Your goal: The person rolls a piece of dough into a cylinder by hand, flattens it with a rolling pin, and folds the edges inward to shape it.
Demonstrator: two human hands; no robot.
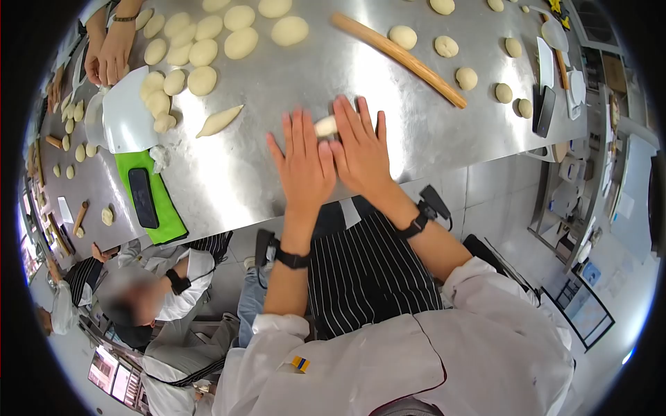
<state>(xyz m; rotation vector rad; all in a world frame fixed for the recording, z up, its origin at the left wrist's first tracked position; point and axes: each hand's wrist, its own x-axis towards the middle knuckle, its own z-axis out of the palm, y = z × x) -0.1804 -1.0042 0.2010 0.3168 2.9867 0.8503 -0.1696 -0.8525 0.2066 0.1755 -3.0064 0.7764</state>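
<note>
A small piece of dough (325,126) lies on the steel table, showing between my two hands; the rest of it is hidden under them. My left hand (305,156) is flat, fingers stretched forward, at the dough's left side. Over its right end rests my right hand (359,145), palm down with the fingers extended and slightly spread. The thumbs meet or nearly meet in the middle. To the left lies a tapered dough piece (220,121) with pointed ends. A wooden rolling pin (399,59) lies diagonally beyond my right hand.
Flattened dough rounds (241,43) cover the far left of the steel table (277,83). Dough balls (466,78) sit at the right, near a phone (544,111). Another phone (143,197) rests on a green cloth (163,208). A co-worker's hands (114,55) are at the upper left.
</note>
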